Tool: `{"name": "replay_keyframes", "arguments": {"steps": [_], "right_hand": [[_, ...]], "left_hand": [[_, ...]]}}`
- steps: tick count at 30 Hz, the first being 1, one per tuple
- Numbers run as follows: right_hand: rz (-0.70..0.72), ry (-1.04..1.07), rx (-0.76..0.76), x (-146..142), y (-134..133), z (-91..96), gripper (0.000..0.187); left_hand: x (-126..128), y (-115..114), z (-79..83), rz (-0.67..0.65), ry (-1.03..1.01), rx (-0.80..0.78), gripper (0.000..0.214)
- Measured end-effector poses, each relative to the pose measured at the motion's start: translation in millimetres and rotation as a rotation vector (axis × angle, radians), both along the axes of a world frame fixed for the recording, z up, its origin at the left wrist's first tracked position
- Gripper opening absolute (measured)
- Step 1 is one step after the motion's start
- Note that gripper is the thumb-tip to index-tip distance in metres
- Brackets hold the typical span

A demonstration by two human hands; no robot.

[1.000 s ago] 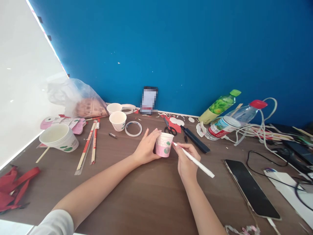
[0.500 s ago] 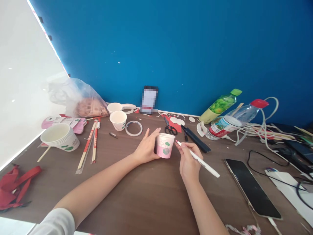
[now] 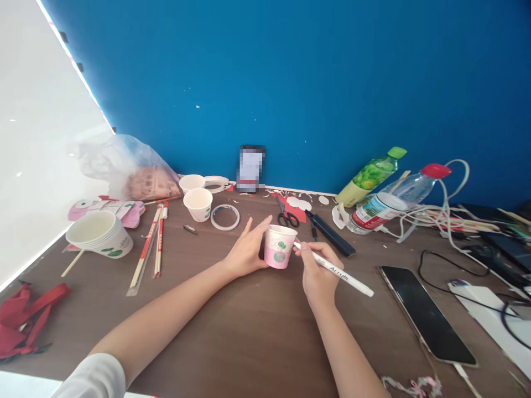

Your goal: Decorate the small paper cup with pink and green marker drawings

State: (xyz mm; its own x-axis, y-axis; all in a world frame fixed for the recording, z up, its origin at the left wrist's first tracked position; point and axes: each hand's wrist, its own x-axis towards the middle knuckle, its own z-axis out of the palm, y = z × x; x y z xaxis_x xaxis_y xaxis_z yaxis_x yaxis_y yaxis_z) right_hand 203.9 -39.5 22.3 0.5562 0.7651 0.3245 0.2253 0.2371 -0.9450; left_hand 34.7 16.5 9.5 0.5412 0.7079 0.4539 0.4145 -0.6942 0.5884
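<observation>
A small paper cup [image 3: 279,247], white on top and coloured pink below with a green leaf print, is held near the middle of the table. My left hand [image 3: 248,249] grips it from the left side, fingers behind and thumb low by its base. In my right hand [image 3: 320,271] is a white acrylic marker [image 3: 341,273], held like a pen. Its tip points at the cup's right side; whether it touches the cup is hard to make out.
Behind stand two paper cups [image 3: 198,204], a tape roll [image 3: 225,216], scissors [image 3: 287,215] and a propped phone [image 3: 250,168]. Left are stacked cups [image 3: 99,235] and wrapped chopsticks [image 3: 146,249]. Right lie bottles [image 3: 379,207], a dark phone [image 3: 427,315] and cables [image 3: 443,218].
The marker's tip has moved in against the cup's right side and slightly behind its edge. The marker has rolled a little, showing more of its lettering. My left hand keeps its hold.
</observation>
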Motion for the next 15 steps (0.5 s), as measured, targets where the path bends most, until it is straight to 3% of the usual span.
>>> {"name": "replay_keyframes", "arguments": {"steps": [15], "right_hand": [[-0.014,-0.006,0.039,-0.1,3.7,-5.0,0.024]], "left_hand": [[-0.1,0.0,-0.3,-0.001,-0.002,0.007,0.083]]}}
